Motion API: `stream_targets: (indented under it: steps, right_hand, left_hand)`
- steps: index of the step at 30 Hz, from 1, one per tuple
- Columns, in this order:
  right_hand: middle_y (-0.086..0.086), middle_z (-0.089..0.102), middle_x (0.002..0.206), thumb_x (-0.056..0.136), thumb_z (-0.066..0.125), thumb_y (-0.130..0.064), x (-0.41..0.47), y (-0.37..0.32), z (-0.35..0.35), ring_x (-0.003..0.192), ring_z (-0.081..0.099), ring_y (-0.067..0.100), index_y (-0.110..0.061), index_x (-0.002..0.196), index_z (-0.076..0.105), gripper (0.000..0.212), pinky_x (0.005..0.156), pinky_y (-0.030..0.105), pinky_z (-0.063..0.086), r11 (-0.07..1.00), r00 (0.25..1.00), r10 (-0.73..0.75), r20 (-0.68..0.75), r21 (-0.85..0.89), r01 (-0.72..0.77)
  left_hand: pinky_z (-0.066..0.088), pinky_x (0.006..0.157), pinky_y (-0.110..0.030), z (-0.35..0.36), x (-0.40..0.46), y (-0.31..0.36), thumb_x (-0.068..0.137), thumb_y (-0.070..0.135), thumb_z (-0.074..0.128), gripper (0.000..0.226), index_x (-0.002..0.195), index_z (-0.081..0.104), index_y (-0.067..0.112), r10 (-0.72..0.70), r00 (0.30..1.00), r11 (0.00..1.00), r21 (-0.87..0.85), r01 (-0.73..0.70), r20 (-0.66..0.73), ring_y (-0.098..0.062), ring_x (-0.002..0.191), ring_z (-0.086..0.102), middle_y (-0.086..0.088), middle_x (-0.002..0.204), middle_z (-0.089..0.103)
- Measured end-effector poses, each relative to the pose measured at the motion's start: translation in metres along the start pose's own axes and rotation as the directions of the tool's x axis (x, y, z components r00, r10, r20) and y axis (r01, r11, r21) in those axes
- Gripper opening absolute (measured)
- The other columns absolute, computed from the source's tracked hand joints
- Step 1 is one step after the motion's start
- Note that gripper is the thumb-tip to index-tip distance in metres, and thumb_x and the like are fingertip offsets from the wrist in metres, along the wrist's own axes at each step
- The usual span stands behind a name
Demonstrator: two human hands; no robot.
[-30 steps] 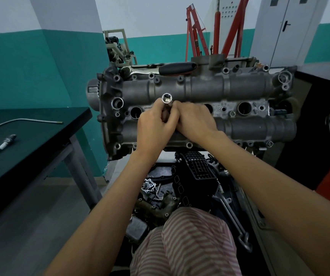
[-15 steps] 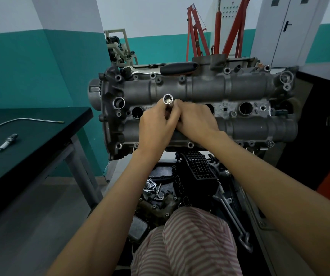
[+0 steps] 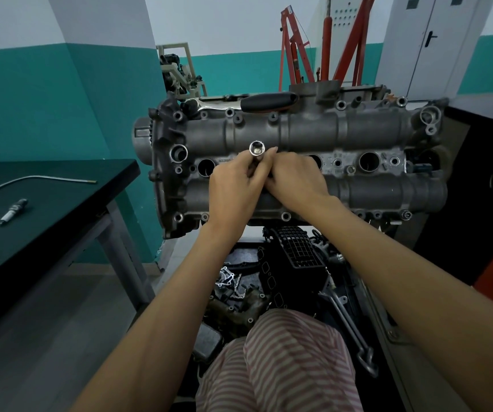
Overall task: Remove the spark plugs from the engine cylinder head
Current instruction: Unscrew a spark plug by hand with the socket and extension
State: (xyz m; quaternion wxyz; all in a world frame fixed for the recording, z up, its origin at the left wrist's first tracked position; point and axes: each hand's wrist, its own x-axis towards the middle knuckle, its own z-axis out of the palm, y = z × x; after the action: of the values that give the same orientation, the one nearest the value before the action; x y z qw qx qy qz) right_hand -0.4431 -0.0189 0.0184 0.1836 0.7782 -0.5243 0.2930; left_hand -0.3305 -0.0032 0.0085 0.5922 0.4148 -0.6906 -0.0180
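- The engine cylinder head point(image 3: 298, 162) sits front and centre with its top face tipped toward the camera, so I'll place everything off that.
- A chrome socket tube point(image 3: 256, 153) sticks out of the second plug well from the head's left end, open hex end facing the camera.
- The left hand point(image 3: 233, 188) has its fingers and thumb wrapped round the tube just below the open end — a proper closed hold, not a loose one.
- The right hand point(image 3: 295, 179) is pressed up against the left one, fingers curled in around the same tube lower down; the fingertips are hidden, so the exact contact is hard to see.
- Other plug wells along the head's middle row show as open dark holes, one left of the hands point(image 3: 206, 168) and one to the right point(image 3: 369, 161). Whether plugs are down there, can't tell.
- A ratchet point(image 3: 248, 104) with a black handle lies along the head's far top edge.
- Left of the head there's a dark table point(image 3: 61, 209) — one loose spark plug point(image 3: 13, 212) lies on it, plus a thin bent metal rod point(image 3: 31, 181) just behind it.
- Below the head, a pile of black engine parts point(image 3: 292, 263) and a striped trouser knee point(image 3: 283, 361).
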Motion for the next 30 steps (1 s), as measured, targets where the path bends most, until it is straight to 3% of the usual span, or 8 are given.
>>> stream_targets:
  steps: [12, 24, 30]
  right_hand:
    - [0.008, 0.059, 0.102, 0.091, 0.043, -0.031, -0.0009, -0.0009, 0.0000, 0.086, 0.057, 0.032, -0.010, 0.100, 0.047, 0.024, 0.059, 0.032, 0.026, 0.999, 1.000, -0.001, -0.007, 0.054, 0.002]
    - [0.014, 0.065, 0.085, 0.091, 0.039, -0.034, 0.0004, 0.0010, 0.0025, 0.078, 0.060, 0.035, -0.010, 0.099, 0.060, 0.033, 0.057, 0.031, 0.027, 1.000, 1.000, 0.008, -0.009, 0.000, -0.008]
    - [0.010, 0.065, 0.090, 0.090, 0.042, -0.029, -0.0005, -0.0005, 0.0021, 0.080, 0.060, 0.035, -0.010, 0.098, 0.054, 0.024, 0.057, 0.031, 0.027, 1.000, 1.000, -0.017, -0.010, 0.009, 0.017]
  left_hand:
    - [0.031, 0.050, -0.022, -0.0010, -0.0003, -0.0031, 0.089, 0.021, 0.054, 0.020, 0.077, 0.056, 0.006, -0.009, 0.999, 0.999, 0.031, 0.008, 0.039, -0.008, 0.047, 0.043, 0.009, 0.049, 0.040]
    - [0.029, 0.048, -0.027, -0.0003, 0.0018, -0.0002, 0.091, 0.030, 0.059, 0.047, 0.059, 0.052, -0.003, -0.024, 1.000, 0.999, -0.030, 0.024, 0.015, -0.010, 0.043, 0.032, 0.003, 0.043, 0.038]
    - [0.030, 0.048, -0.024, -0.0012, 0.0000, -0.0009, 0.092, 0.027, 0.057, 0.036, 0.066, 0.054, 0.003, -0.022, 1.000, 0.999, -0.034, 0.023, 0.017, -0.010, 0.043, 0.035, 0.006, 0.045, 0.038]
